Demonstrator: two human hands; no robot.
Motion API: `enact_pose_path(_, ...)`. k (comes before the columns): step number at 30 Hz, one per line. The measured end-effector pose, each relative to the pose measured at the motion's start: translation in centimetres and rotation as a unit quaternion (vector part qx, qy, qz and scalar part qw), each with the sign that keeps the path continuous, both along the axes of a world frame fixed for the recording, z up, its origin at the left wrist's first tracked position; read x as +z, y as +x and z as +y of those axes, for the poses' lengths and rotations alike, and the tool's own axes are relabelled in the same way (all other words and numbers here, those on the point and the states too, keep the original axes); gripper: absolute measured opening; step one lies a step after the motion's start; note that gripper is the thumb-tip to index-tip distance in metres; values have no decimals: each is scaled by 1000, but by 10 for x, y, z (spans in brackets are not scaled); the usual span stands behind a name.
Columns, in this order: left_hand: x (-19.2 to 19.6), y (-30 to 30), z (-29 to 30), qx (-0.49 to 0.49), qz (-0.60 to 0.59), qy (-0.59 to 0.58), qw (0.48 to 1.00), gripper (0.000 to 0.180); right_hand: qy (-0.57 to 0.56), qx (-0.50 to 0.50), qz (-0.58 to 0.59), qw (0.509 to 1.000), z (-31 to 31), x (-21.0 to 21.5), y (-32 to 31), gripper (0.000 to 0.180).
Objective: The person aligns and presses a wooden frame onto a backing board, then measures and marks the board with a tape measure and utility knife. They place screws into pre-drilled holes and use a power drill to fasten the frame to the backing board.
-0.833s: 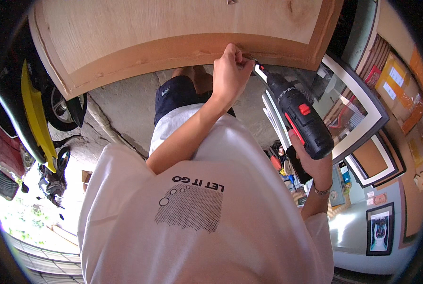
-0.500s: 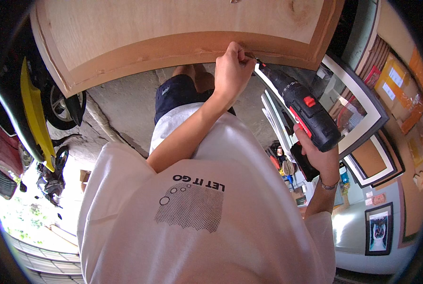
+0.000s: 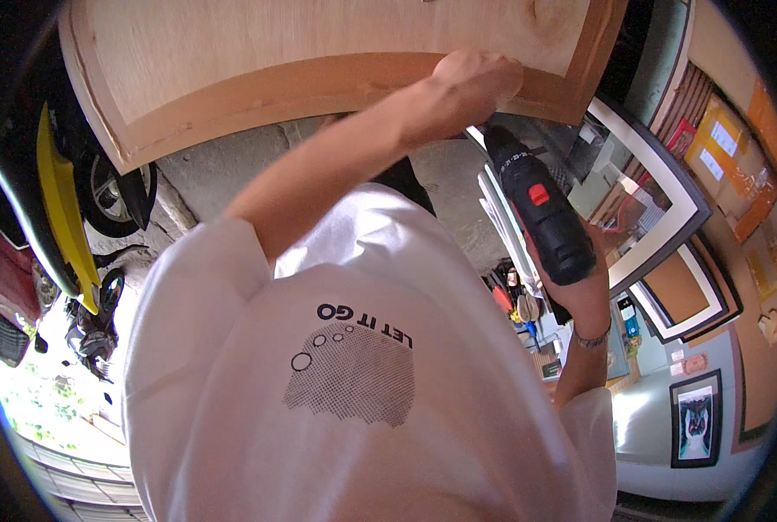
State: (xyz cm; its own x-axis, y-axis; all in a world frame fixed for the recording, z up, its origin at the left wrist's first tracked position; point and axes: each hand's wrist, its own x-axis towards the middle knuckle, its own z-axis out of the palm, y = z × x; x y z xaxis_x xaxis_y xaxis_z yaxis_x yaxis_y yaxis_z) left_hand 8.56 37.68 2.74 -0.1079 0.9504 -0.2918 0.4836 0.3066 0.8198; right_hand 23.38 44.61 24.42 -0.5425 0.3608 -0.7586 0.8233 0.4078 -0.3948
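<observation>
A black cordless drill (image 3: 545, 209) with a red switch is in my right hand (image 3: 590, 283), which wraps round its grip. Its front end points up and away, towards the near edge of a wooden panel (image 3: 319, 43) with a brown border. My left hand (image 3: 480, 83) is closed over the right part of that border, just beyond the drill's front end. Whatever its fingers pinch, if anything, is hidden, and so is the drill's tip.
To the right, framed pictures (image 3: 697, 209) lean near cardboard boxes (image 3: 727, 157). Hand tools (image 3: 519, 300) lie below the drill. A yellow and black motorbike (image 3: 58, 209) stands at the left. White flat boards (image 3: 506, 217) stand beside the drill.
My left hand has moved right along the panel's border, with the forearm now stretched across. The drill has shifted slightly left and points more steeply upward.
</observation>
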Motion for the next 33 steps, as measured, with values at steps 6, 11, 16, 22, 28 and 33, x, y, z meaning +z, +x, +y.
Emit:
enact_pose_path(6,-43,-9,34,-197,60,60,977,23,31,44,14,998,-1,0,5,46)
enact_pose_path(11,-47,-12,37,-199,-10,21,980,38,58,22,34,998,-2,-4,18,50)
enact_pose_path(16,-57,-4,36,-210,123,69,968,52,48,11,-47,998,-1,-3,18,67)
enact_pose_path(22,-58,-9,34,-198,45,51,978,43,106,105,-15,989,-1,-2,40,71)
enact_pose_path(28,-57,-11,30,-178,30,77,981,42,26,37,-121,992,-1,2,6,72)
enact_pose_path(33,-50,-15,34,-200,16,69,977,42,-12,-6,-128,992,-1,2,2,71)
